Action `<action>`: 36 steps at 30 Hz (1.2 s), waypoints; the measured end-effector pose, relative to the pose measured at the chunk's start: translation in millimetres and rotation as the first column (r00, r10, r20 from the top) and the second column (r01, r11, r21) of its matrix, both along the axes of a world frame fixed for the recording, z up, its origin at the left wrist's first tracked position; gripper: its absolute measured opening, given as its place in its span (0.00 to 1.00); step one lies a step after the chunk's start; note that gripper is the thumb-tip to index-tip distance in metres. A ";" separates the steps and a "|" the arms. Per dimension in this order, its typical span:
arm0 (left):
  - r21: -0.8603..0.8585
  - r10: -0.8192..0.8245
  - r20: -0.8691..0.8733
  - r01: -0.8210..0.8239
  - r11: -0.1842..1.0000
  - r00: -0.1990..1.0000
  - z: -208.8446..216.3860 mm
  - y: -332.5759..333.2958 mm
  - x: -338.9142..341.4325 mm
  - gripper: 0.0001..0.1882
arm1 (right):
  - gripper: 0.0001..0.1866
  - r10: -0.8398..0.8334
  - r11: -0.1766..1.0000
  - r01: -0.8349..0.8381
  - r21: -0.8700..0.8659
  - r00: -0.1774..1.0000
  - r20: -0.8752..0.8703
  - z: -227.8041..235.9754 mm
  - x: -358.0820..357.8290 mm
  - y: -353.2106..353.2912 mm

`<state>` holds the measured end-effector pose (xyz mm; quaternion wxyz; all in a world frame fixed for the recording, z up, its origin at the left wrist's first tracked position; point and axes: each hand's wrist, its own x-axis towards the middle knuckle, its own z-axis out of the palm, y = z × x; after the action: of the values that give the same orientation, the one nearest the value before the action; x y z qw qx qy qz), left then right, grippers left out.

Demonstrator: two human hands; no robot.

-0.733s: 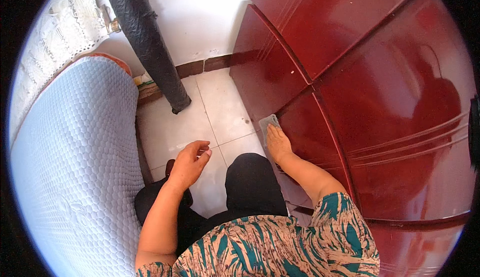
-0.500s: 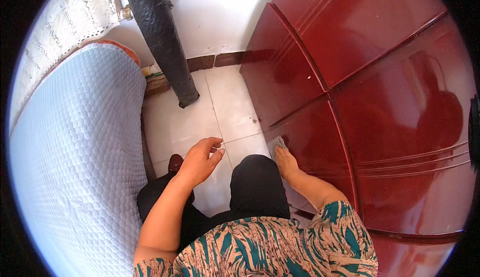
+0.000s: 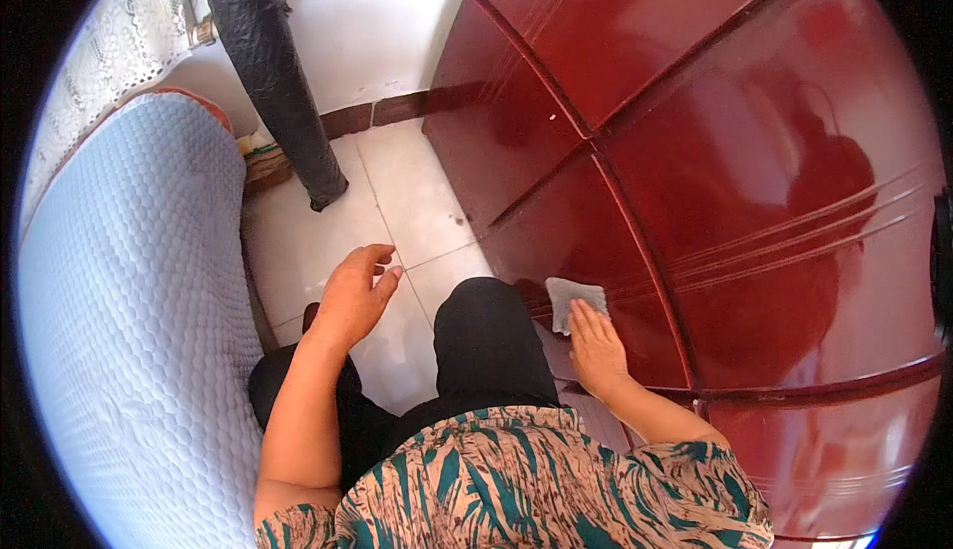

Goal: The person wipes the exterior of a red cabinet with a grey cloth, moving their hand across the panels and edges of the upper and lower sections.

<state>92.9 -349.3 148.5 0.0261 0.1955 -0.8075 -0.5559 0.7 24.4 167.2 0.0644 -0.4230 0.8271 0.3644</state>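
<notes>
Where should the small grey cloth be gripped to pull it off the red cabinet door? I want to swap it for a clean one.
Pinch the grey cloth at its far edge and upper corners, coming from above the right hand. That hand lies flat over the near part, pressing it against the glossy cabinet door, so probably only the far part offers free fabric. The left hand hangs open and holds nothing.

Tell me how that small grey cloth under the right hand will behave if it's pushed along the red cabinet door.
The grey cloth lies flat against the glossy red cabinet door, pressed by the right hand, so it is probably thin and limp. On that shiny surface it should slide easily. Lifted, it would likely droop and weigh little. The left hand hangs free.
</notes>
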 end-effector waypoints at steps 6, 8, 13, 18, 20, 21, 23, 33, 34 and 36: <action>-0.038 0.001 -0.071 -0.004 0.999 0.997 10.7 -4.9 9.1 0.18 | 0.39 -0.181 0.918 0.152 -0.365 0.983 -0.044 32.3 37.2 20.3; -0.040 0.002 -0.093 -0.006 0.999 0.996 10.2 -4.0 10.1 0.18 | 0.38 -0.188 0.904 0.132 -0.405 0.977 -0.100 34.8 39.3 22.4; -0.035 -0.028 -0.037 0.027 0.999 0.999 -5.4 -0.2 6.5 0.18 | 0.37 -0.116 0.871 0.007 -0.491 0.974 -0.192 46.0 -7.1 -25.0; -0.211 -0.007 0.075 0.023 0.977 0.997 -22.5 -5.6 12.8 0.18 | 0.40 0.027 0.881 -0.166 -0.443 0.952 -0.304 52.4 -74.3 -96.7; -0.209 -0.049 0.125 0.075 0.975 0.991 -22.1 -2.5 9.3 0.18 | 0.38 0.042 0.909 -0.175 -0.378 0.941 -0.335 47.7 -95.4 -111.5; -0.208 -0.072 0.151 0.103 0.973 0.986 -21.8 -1.6 6.7 0.18 | 0.37 0.063 0.933 -0.178 -0.312 0.936 -0.345 41.4 -105.7 -115.7; -0.222 -0.083 0.167 0.119 0.968 0.982 -27.3 -3.7 7.2 0.18 | 0.35 0.104 0.969 -0.175 -0.176 0.930 -0.352 24.8 -114.7 -121.1; -0.228 -0.170 0.176 0.208 0.951 0.970 -11.0 9.7 11.9 0.19 | 0.29 0.247 0.933 -0.219 0.287 0.967 -0.064 -83.0 -62.8 -39.3; -0.224 -0.177 0.183 0.216 0.950 0.967 -8.6 11.0 12.9 0.19 | 0.29 0.244 0.923 -0.229 0.310 0.970 -0.012 -89.9 -53.5 -26.6; -0.220 -0.188 0.196 0.230 0.948 0.963 1.1 12.1 16.3 0.19 | 0.28 0.252 0.899 -0.271 0.344 0.963 0.098 -98.4 -39.5 -9.8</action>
<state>109.2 -337.2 149.5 -0.0794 0.1514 -0.8843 -0.4346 -38.8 14.6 68.9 0.1111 -0.5206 0.6817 0.5018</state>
